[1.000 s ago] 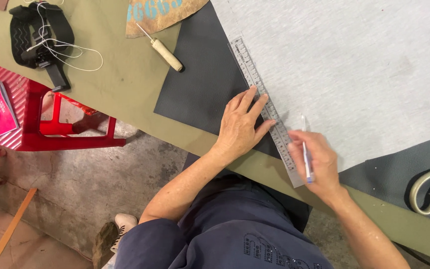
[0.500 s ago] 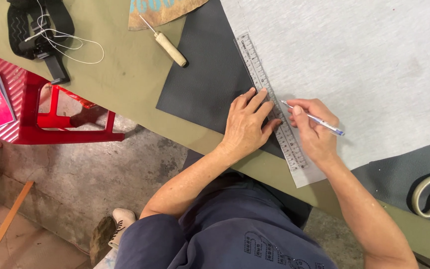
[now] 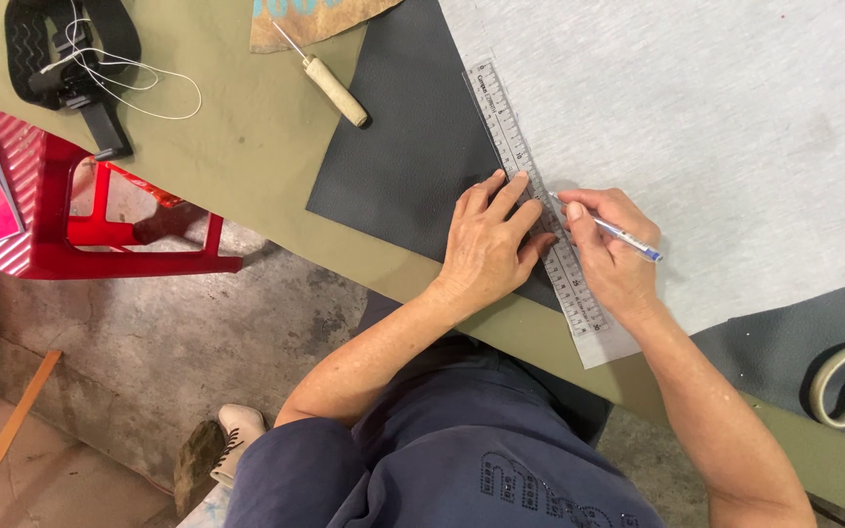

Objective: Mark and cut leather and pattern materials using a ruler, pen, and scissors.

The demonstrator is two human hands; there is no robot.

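Marking a line along the ruler (image 3: 538, 200): left hand (image 3: 486, 244) spread flat, fingers pinning the ruler's near half over the dark sheet (image 3: 413, 147); right hand (image 3: 613, 259) closed on a pen (image 3: 610, 230), tip at the ruler's right edge on the grey sheet (image 3: 716, 127). Next move, as judged: steady downward pressure on the ruler, pen drawn along its edge without drift. Beyond the ruler, to its left on the olive desk (image 3: 246, 156): wooden-handled awl (image 3: 330, 83), black strap with white cord (image 3: 75, 59).
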